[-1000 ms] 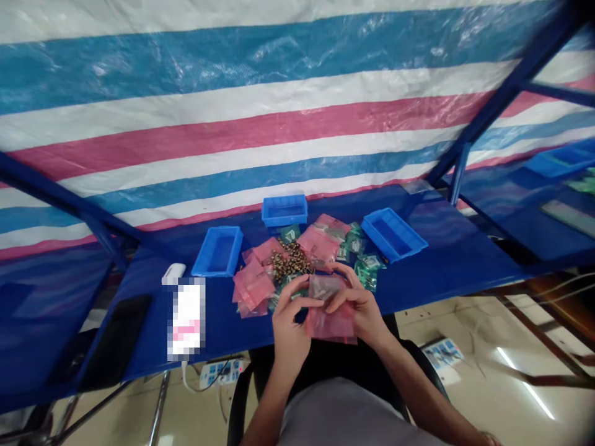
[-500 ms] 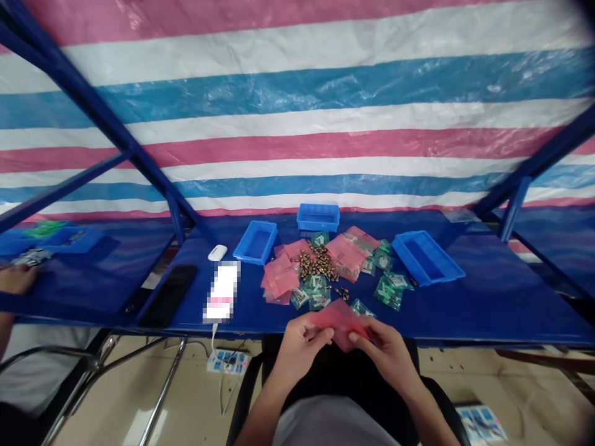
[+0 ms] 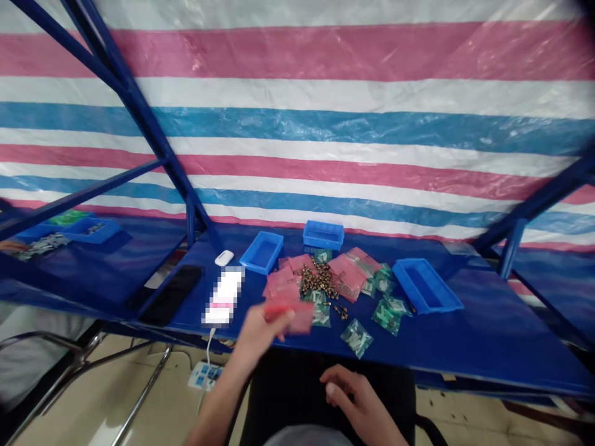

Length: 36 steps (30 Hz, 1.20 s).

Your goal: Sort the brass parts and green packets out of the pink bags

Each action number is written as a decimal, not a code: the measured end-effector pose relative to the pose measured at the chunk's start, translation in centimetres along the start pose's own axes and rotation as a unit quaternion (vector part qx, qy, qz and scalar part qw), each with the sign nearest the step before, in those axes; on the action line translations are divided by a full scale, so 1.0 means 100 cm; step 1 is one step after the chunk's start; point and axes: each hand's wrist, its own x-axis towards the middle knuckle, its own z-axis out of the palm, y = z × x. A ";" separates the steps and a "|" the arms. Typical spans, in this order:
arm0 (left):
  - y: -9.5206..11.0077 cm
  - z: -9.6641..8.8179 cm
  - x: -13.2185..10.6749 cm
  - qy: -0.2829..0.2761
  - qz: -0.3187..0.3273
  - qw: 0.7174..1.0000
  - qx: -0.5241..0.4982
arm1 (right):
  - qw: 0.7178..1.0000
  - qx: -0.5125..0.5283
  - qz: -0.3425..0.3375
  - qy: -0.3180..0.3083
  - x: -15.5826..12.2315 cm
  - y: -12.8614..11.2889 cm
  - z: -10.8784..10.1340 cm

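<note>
The left hand [image 3: 258,334] was blurred by motion and cut off by nothing but its own sleeveless arm; its fingers were closed on a pink bag [image 3: 289,317], which hung over the table's near edge, just beside the main heap. Exactly how the fingers gripped the bag was hard to make out. The right hand [image 3: 351,396] lay lower, over the person's dark lap, with its fingers loosely curled, apart from the left hand and holding nothing.

On the blue table [image 3: 493,337] stood three blue bins: one [image 3: 263,252] left of the heap, one [image 3: 323,235] behind it and one [image 3: 425,286] to its right. Only blue showed inside them. Between them lay a heap of small brass parts [image 3: 317,279], too small to count or identify, on and among overlapping pink bags [image 3: 346,272]. Around it lay several clear, green-printed packets [image 3: 387,316], with one [image 3: 356,338] lying apart toward the near edge.

Left of these lay a phone [image 3: 171,295], a small white device [image 3: 224,257] and a pixelated white item [image 3: 222,297].
</note>
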 end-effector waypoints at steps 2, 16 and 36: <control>0.018 -0.028 0.037 0.159 0.112 0.978 0.081 | 0.999 -0.042 0.025 -0.014 0.001 0.005 -0.002; 0.005 -0.094 0.178 -0.008 0.170 0.804 0.570 | 0.990 -0.129 0.056 -0.009 -0.002 0.040 -0.010; 0.000 -0.050 0.121 0.140 0.272 0.847 0.434 | 0.991 -0.030 -0.008 -0.129 0.005 -0.029 -0.040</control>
